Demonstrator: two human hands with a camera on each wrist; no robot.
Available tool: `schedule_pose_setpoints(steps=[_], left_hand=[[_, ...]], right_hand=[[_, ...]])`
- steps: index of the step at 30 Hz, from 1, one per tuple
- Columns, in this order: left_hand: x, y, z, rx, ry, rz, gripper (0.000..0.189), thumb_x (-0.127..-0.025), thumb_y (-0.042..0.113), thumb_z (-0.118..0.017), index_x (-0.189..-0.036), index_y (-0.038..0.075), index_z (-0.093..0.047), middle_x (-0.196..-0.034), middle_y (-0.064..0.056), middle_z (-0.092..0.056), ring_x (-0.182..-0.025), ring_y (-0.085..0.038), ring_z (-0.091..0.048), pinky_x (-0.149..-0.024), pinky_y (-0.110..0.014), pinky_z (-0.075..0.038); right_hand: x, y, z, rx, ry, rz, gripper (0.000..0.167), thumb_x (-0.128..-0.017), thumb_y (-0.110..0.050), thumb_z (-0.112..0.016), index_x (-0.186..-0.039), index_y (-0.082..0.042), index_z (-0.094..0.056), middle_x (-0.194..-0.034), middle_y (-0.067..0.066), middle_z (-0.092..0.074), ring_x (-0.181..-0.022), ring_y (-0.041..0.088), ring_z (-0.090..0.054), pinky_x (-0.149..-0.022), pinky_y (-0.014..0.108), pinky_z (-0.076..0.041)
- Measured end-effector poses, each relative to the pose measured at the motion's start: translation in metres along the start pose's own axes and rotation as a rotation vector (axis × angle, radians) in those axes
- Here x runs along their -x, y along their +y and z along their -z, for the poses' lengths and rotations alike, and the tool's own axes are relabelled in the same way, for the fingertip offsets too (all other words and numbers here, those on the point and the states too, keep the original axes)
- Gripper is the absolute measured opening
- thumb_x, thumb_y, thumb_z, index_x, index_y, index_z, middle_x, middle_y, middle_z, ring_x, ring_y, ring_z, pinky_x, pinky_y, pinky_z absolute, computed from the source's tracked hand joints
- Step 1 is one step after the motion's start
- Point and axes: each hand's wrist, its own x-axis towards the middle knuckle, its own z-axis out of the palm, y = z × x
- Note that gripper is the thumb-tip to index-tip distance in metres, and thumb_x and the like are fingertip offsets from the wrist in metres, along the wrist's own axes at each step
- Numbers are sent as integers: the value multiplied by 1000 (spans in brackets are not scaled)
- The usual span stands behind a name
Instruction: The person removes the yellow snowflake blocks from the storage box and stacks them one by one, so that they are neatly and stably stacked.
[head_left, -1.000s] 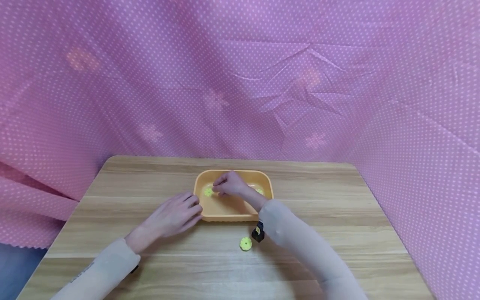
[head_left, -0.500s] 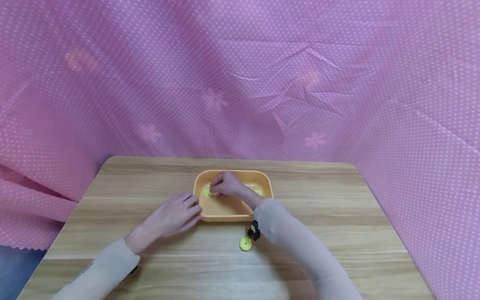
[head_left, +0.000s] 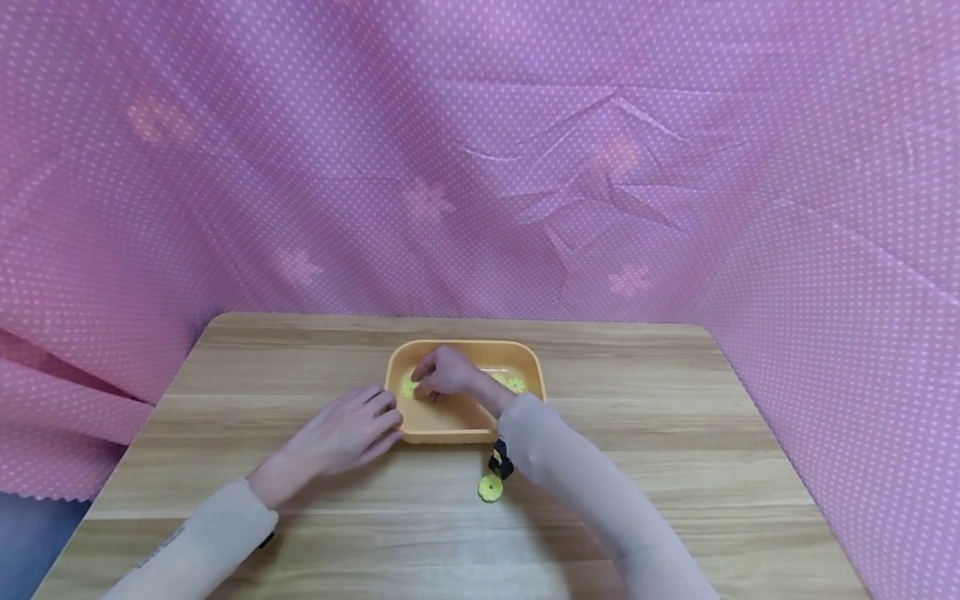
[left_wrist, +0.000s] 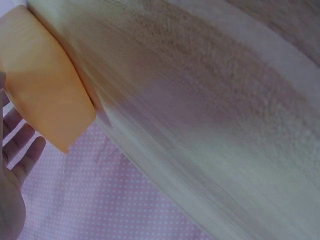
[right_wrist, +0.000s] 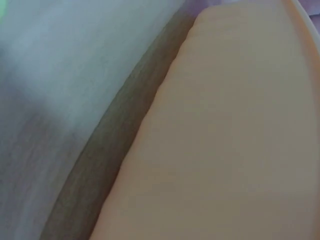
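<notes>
An orange rectangular tray sits on the table. My left hand lies at its left rim; in the left wrist view its fingers are spread loosely beside the tray wall. Inside the tray, my right hand points down, fingertips at a yellow-green flower-shaped disc near the left end. Whether they pinch or only touch it is unclear. Another such disc lies at the tray's right end, with part of one more beside it. The right wrist view shows only the tray's outer wall, no fingers.
One more yellow-green flower-shaped disc lies on the wooden table in front of the tray. A black wrist device hangs under the right cuff, close to that disc. Pink dotted cloth surrounds the table's back and sides.
My right hand has slid a little to the left inside the tray, and the left disc has shifted slightly left with it. The left hand keeps its place at the rim.
</notes>
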Motion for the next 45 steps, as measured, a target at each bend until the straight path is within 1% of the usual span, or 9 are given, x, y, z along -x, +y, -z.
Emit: schedule_pose_setpoints(steps=[4,10,15,20,25,30,35,41,45], left_hand=[[0,1,0,-3,-5,9,18,-89,28,-81,-95,18,-68,-96,1,-63,-89,-15,-58,-76,-31,-56],[1,2,-1,3,-8,15,18,-89,29,-82,-96,19,-69,-96,1,-64,-89,-16,-59,-77,-32,-57],[1,3,-1,7,-4,14,19,-89,29,-81,-96,18,-68,-96,1,-64,-90,-17,-59,-78,-33,-57],[1,3,-1,9,-5,15,18,-90,29,-80,-96,18,-67,-97,0,-63,-90,-17,-59,-78,-33,-56],[1,4,0,12,-19,22,17,-91,30,-80,-96,19,-68,-97,1,-64,-90,-17,-59,-78,-32,-57],[1,3,0,8,-26,27,15,-91,29,-79,-96,19,-68,-96,2,-63,-89,-15,-59,-78,-31,-57],[1,3,0,6,-11,20,18,-89,30,-81,-95,18,-68,-95,1,-63,-89,-16,-59,-77,-32,-56],[0,2,0,5,-3,14,18,-90,29,-80,-95,18,-68,-96,1,-64,-89,-16,-59,-77,-31,-56],[0,1,0,6,1,12,15,-91,28,-79,-95,18,-68,-96,1,-64,-89,-16,-59,-76,-30,-56]], right_hand=[[1,-2,-2,27,4,3,32,-84,-3,-84,-114,4,-76,-87,16,-79,-62,15,-68,-60,26,-62],[0,-1,-8,86,28,22,37,-80,-5,-89,-114,3,-75,-77,7,-75,-59,11,-63,-54,18,-52],[0,0,-11,168,52,50,32,-80,-5,-89,-109,1,-77,-72,2,-69,-56,8,-61,-53,16,-49],[1,-2,-11,216,56,55,28,-80,-6,-90,-104,-1,-78,-73,-1,-67,-55,6,-59,-53,16,-49],[3,-2,-10,219,50,53,28,-79,-6,-90,-103,0,-78,-76,1,-69,-56,4,-58,-55,15,-49],[4,-3,-10,215,58,51,26,-80,-6,-90,-103,-1,-77,-76,1,-69,-57,5,-57,-56,14,-47],[5,-3,-8,206,72,54,24,-80,-3,-89,-101,-2,-77,-80,6,-73,-59,5,-57,-57,15,-48],[7,-3,-3,187,66,56,20,-83,-1,-86,-100,-2,-75,-87,9,-74,-64,8,-61,-60,17,-52],[9,-3,2,160,68,46,20,-84,1,-84,-102,-1,-75,-90,11,-75,-67,11,-64,-62,21,-58]])
